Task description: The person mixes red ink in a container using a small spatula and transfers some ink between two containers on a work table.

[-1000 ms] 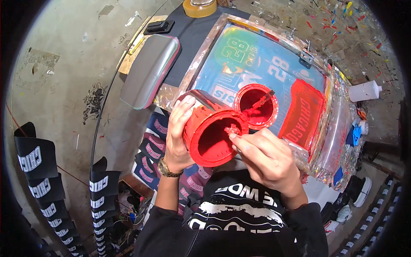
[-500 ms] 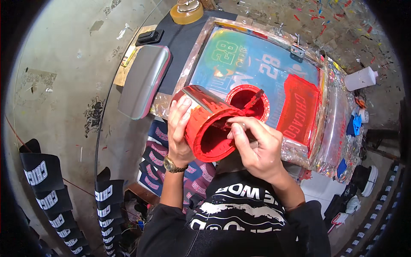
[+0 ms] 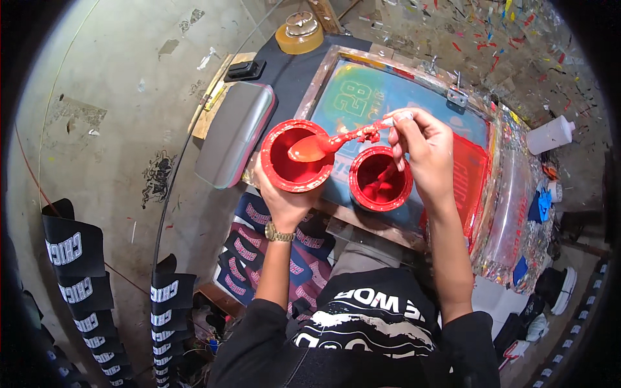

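Note:
My left hand (image 3: pixel 278 194) grips a red-smeared pot (image 3: pixel 279 142), its opening facing up. My right hand (image 3: pixel 420 149) pinches the handle of a spoon (image 3: pixel 307 149) thickly coated in red paint or ink, its bowl over that pot's mouth and clumps clinging along the handle. A second pot (image 3: pixel 402 189) of red stands on the blue printing screen (image 3: pixel 336 110) just below my right fingers, a coated stirrer inside it. A red patch (image 3: pixel 469 171) with reversed lettering covers the screen's right side.
A grey oblong case (image 3: pixel 229 136), a black object (image 3: pixel 239 71) and a tape roll (image 3: pixel 294 40) lie left of and behind the screen. A white bottle (image 3: pixel 550 136) is at the right. Printed black pieces (image 3: pixel 71 249) hang in rows lower left; printed fabric (image 3: pixel 246 258) is stacked below the worktop.
The held pot has turned upright, its opening now upward. My right hand has risen rightward, lifting the coated spoon out so its bowl shows above the opening.

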A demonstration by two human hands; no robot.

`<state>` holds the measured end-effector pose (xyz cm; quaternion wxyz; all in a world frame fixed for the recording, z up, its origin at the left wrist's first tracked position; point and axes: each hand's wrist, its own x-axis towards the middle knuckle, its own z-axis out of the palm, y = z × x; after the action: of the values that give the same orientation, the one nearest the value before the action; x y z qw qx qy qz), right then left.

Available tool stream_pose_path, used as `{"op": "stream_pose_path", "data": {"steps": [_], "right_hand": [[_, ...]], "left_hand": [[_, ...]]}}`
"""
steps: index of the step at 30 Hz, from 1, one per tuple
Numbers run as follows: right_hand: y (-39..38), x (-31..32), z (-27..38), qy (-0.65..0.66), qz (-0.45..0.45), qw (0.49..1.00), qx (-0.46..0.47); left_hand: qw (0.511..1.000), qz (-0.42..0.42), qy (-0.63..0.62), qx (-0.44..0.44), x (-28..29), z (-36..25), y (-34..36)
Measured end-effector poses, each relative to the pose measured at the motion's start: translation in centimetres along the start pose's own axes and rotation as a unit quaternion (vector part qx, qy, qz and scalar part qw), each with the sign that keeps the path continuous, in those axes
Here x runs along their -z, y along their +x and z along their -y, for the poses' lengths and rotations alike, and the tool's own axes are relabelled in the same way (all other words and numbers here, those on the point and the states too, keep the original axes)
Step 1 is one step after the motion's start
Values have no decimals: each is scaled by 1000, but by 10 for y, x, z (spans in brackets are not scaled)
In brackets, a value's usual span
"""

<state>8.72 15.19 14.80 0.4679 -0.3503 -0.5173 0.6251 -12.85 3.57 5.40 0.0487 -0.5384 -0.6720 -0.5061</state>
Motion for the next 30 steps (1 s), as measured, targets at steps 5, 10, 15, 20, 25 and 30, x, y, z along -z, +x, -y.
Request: {"op": "stream_pose_path", "data": {"steps": [5, 10, 15, 20, 25, 30], "right_hand": [[29, -2, -7, -1, 29, 999, -19], [53, -3, -15, -44, 55, 998, 5], [79, -2, -17, -93, 87, 992, 22], [103, -7, -16, -146, 135, 979, 35], [123, -10, -21, -176, 168, 970, 21], [140, -12, -29, -150, 191, 969, -43]], "left_hand": [[997, -14, -48, 51, -15, 7, -3], [995, -15, -68, 68, -29, 9, -4], [994, 8, -53, 97, -38, 9, -5], [987, 40, -62, 139, -37, 4, -2], [983, 64, -62, 158, -37, 3, -7], [984, 97, -79, 128, -22, 6, -7]]}}
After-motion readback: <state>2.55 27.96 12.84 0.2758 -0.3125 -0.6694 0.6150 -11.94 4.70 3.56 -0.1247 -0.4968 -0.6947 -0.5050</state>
